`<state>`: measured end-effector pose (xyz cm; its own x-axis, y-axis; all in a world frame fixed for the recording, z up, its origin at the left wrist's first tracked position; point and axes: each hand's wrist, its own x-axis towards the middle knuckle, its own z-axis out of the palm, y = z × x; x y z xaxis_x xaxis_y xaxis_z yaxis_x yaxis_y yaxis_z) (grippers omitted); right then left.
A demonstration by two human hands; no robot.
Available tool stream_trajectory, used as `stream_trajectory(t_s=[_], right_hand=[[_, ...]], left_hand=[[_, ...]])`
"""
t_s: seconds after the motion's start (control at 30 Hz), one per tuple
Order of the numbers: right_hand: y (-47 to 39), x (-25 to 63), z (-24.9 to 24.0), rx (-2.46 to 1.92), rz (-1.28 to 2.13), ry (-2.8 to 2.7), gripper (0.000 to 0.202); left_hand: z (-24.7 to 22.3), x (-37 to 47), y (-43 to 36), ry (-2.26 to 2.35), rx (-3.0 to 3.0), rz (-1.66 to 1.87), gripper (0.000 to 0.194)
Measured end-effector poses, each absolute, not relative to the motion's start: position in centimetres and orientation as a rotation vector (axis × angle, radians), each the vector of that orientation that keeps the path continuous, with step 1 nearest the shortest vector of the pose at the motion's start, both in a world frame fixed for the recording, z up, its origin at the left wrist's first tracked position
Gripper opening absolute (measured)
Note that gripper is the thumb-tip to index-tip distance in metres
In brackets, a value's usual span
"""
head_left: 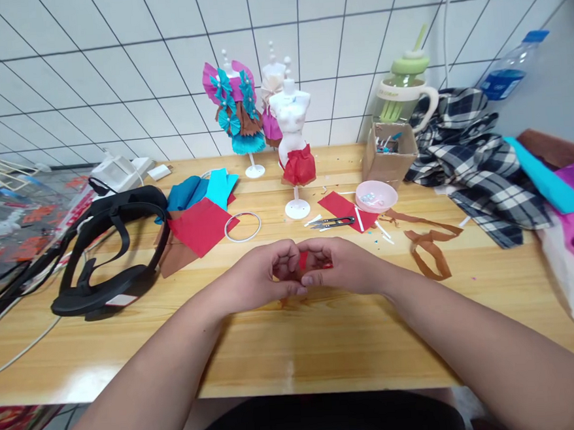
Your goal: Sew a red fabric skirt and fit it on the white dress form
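Hands: left hand [266,275] and right hand [339,264] meet above the table [325,343], fingers curled tight around a small red scrap [303,261] | scrap sits between both thumbs, mostly hidden | tip: pinch near the edge, fold slowly, keep it flat | scissors [334,223] lie just beyond.

On the wooden table [325,343] stand a small white mannequin in a red paper skirt [294,150] and another dressed in magenta and teal [234,107]. Black thread snips [333,223] lie near a pink bowl [376,196]; a black headset [110,250] rests left.
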<state>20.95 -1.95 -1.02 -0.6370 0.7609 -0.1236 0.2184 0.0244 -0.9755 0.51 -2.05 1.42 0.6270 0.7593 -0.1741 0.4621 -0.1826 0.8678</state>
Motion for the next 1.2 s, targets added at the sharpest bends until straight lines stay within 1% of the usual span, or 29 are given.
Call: stream_trajectory(t_s=[0.17, 0.27, 0.4, 0.47, 0.57, 0.7, 0.77, 0.87, 0.97, 1.07, 1.13, 1.2], right_hand=[[-0.9, 23.2, 0.0, -1.087, 1.508, -1.907, 0.035], [-0.7, 24.2, 0.5, -1.073, 1.506, -1.991, 0.035], [-1.4, 23.5, 0.4, -0.915, 1.596, -2.006, 0.042], [-1.8, 22.6, 0.1, -0.938, 1.645, -1.973, 0.039], [-2.1, 21.5, -0.7, -1.07, 1.609, -1.921, 0.031], [-1.8, 21.1, -1.4, -1.2, 1.566, -1.882, 0.007], [-1.6, 21.2, -1.5, -1.255, 1.508, -1.893, 0.001], [-1.6, 21.2, -1.4, -1.298, 1.467, -1.9, 0.005], [-1.8, 20.7, -1.4, -1.347, 1.438, -1.963, 0.007], [-2.0, 20.2, -1.5, -1.439, 1.315, -2.068, 0.005], [-2.1, 20.0, -1.6, -1.438, 1.278, -2.12, 0.007], [-2.2, 20.1, -1.6, -1.375, 1.312, -2.148, 0.008]], left_hand=[[1.4, 0.2, -1.6, 0.978, 1.772, 0.395, 0.02], [1.4, 0.2, -1.4, 0.994, 1.771, 0.396, 0.018], [1.1, 0.5, -1.6, 0.994, 1.805, 0.385, 0.018], [0.9, 0.7, -1.8, 0.994, 1.802, 0.397, 0.02], [0.6, 0.9, -1.9, 1.009, 1.76, 0.419, 0.024], [0.5, 0.4, -1.5, 1.058, 1.733, 0.384, 0.021], [0.4, -0.3, -0.8, 1.104, 1.751, 0.364, 0.017], [-0.3, -1.5, 0.6, 1.268, 1.987, 0.42, 0.02], [-1.1, -2.0, 1.5, 1.377, 2.23, 0.266, 0.021], [-1.6, -1.6, 1.4, 1.352, 2.2, 0.101, 0.022], [-1.6, -1.3, 1.2, 1.347, 2.169, 0.081, 0.023], [-1.3, -1.0, 1.0, 1.35, 2.17, 0.095, 0.024]])
